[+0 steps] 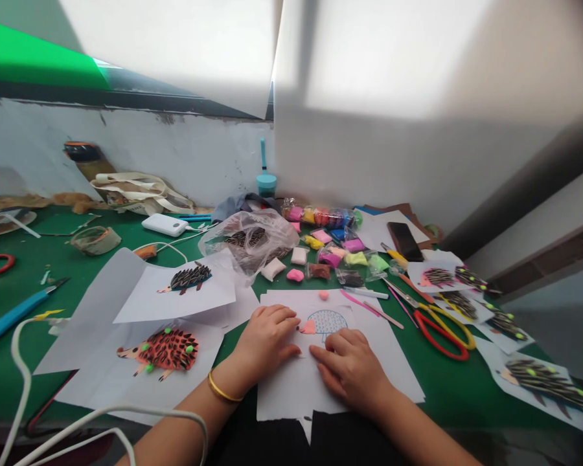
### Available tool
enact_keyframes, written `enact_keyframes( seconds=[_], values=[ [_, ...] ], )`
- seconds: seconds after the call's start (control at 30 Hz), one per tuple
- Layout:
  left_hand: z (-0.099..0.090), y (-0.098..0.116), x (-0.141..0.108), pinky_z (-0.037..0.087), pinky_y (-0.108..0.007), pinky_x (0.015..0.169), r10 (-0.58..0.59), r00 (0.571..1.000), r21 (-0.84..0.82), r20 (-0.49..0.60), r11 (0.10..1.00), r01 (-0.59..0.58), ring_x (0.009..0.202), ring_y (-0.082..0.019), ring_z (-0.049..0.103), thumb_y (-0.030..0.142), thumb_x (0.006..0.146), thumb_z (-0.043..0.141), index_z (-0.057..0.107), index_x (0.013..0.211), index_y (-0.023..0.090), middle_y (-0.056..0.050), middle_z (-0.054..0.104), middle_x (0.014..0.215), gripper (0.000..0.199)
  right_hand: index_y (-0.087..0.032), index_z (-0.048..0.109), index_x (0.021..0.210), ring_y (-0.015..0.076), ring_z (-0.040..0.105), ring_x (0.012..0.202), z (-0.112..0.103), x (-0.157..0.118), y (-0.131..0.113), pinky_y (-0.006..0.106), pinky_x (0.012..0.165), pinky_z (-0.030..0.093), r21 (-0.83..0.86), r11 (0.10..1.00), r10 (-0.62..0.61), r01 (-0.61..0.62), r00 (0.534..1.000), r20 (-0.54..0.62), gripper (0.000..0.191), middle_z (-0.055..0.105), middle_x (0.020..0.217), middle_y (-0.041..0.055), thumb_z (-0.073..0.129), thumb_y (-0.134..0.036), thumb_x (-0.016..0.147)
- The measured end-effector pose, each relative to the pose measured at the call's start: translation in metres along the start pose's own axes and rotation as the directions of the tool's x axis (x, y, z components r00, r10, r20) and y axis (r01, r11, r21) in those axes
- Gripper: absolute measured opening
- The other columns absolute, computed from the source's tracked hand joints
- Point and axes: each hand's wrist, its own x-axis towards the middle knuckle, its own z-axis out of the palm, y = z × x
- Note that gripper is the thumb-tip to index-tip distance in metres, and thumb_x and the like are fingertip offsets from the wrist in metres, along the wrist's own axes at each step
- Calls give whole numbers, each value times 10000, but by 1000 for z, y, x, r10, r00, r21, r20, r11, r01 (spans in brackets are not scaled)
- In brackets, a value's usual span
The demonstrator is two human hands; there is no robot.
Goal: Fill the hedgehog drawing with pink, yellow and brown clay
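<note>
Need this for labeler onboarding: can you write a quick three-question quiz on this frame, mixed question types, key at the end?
1. Multiple choice: the left hand and right hand are nearest to:
A) a power bank
B) a blue-outlined drawing
C) a roll of tape

2. True or false: the gold bangle circles the wrist of the left hand.

3. Fill in: the handles by the scissors blades are red and ____.

Key: 1 B; 2 true; 3 yellow

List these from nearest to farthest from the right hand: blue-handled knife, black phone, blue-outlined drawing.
From the right hand:
1. Blue-outlined drawing, at the fingertips.
2. Black phone, back right.
3. Blue-handled knife, far left.
</note>
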Motion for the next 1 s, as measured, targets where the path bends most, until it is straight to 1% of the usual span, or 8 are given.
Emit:
enact_keyframes(
  seconds=[0.13, 0.27, 0.47, 0.6, 0.73, 0.87, 0.93, 1.0],
  values=[
    [-3, 1, 0, 359, -471, 1014, 23, 998, -12, 56, 1000, -22, 1251, -282, 512, 359, 793, 765, 628, 1197, 272, -41, 641, 1280, 436, -261, 696, 1098, 189, 483, 818, -1, 0, -1, 353, 771, 316, 6, 1000, -4, 4, 1000, -14, 236, 608, 834, 33, 592, -252, 887],
    [-3, 1, 1, 364, -456, 1013, -16, 997, -33, 75, 999, 19, 1249, -274, 512, 377, 787, 770, 639, 1186, 259, -40, 634, 1290, 436, -262, 699, 1085, 192, 482, 816, -1, -1, -1, 354, 766, 313, 11, 1000, 0, 0, 1000, -30, 226, 611, 831, 35, 592, -251, 886],
    [0, -1, 0, 371, -450, 1015, -47, 997, -63, 66, 997, 51, 1238, -280, 516, 393, 770, 781, 657, 1165, 253, -57, 625, 1299, 438, -250, 700, 1051, 190, 482, 813, -2, 0, -2, 354, 773, 315, 14, 1000, 7, -6, 999, -48, 206, 613, 831, 33, 591, -232, 877],
    [3, -2, -1, 366, -457, 1027, -60, 997, -74, 50, 995, 63, 1243, -282, 512, 381, 768, 779, 655, 1171, 254, -55, 621, 1301, 441, -258, 690, 1088, 193, 489, 827, -2, 1, -2, 356, 774, 314, 11, 1000, -15, 15, 1000, -27, 229, 619, 846, 32, 596, -246, 880],
    [4, -2, 0, 369, -455, 1033, -76, 996, -87, 49, 993, 80, 1240, -283, 515, 388, 757, 786, 647, 1186, 246, -60, 624, 1299, 473, -234, 697, 1071, 197, 489, 834, -2, -1, -2, 366, 791, 318, 3, 999, 34, -34, 998, -57, 219, 620, 851, 44, 581, -238, 885],
    [7, -3, 0, 370, -455, 1043, -79, 996, -83, 43, 993, 83, 1242, -283, 515, 391, 740, 799, 628, 1214, 236, -66, 619, 1304, 527, -277, 697, 1073, 190, 491, 828, -3, 0, -3, 359, 780, 312, -3, 1000, -4, 4, 1000, -17, 220, 611, 850, 25, 609, -258, 873],
    [8, -4, 0, 369, -457, 1050, -85, 996, -74, 36, 993, 88, 1246, -286, 512, 396, 740, 797, 620, 1230, 234, -74, 611, 1313, 547, -276, 696, 1083, 190, 492, 829, -3, 0, -3, 359, 784, 311, -21, 1000, 15, -16, 999, -30, 230, 607, 847, 24, 617, -263, 867],
    [10, -6, 0, 369, -461, 1058, -89, 995, -69, 36, 993, 92, 1255, -291, 504, 411, 737, 796, 619, 1237, 232, -78, 603, 1324, 559, -267, 708, 1043, 188, 489, 819, -4, -1, -3, 360, 787, 309, -31, 999, 36, -38, 998, -57, 199, 600, 829, 25, 612, -257, 868]
  ],
)
